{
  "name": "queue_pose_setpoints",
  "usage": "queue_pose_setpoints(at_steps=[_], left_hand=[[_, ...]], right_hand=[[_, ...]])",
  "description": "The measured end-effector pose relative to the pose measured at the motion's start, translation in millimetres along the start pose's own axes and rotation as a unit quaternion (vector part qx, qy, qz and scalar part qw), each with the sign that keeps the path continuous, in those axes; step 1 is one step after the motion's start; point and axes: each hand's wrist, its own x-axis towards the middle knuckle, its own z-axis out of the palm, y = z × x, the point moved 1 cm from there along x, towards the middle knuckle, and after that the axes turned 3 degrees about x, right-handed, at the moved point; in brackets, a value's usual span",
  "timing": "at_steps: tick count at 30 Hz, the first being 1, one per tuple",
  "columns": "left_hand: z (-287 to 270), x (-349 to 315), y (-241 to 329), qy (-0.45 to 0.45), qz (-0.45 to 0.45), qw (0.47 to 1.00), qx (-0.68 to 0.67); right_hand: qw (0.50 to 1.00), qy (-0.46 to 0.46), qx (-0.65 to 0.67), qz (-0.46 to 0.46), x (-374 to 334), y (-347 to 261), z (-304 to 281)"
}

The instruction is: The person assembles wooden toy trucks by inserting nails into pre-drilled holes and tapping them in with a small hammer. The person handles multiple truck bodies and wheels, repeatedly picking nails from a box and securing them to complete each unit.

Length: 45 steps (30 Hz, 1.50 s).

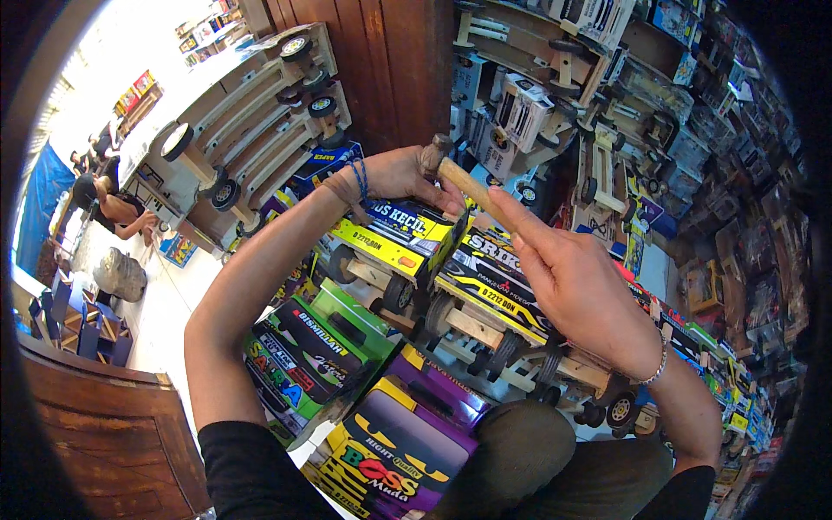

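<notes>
My right hand [576,277] is wrapped round the wooden handle of a hammer [472,185], its index finger stretched along the handle. The dark hammer head is up beside my left hand [403,176]. With fingers curled together, my left hand rests at the upper edge of a yellow and blue toy truck [390,247]; what its fingertips pinch is hidden. A black and yellow toy truck [494,282] stands right of it, below the hammer. Nearer to me are a green and black toy truck [316,360] and a purple and yellow one [403,433].
Unfinished wooden truck frames with black wheels [260,113] stand at the upper left. More toy trucks and wrapped boxes [524,113] crowd the right side. A brown wooden door [368,69] is at the back, another [108,425] at lower left. Another person [117,208] crouches at far left.
</notes>
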Motion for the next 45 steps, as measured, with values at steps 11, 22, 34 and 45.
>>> queue_pose_setpoints(at_steps=[11,22,34,45], left_hand=[[1,-1,2,-0.039,0.047,0.989,-0.133],[-3,1,-4,-0.048,0.053,0.996,-0.058],[-3,-3,3,-0.011,0.032,0.999,-0.036],[2,1,19,0.025,-0.071,0.990,-0.119]], right_hand=[[0.996,-0.083,-0.020,0.032,5,4,-8],[0.997,-0.080,0.004,0.016,8,13,-6],[0.982,0.172,0.069,0.038,-63,12,-73],[0.792,0.525,0.207,0.234,-457,24,-217]])
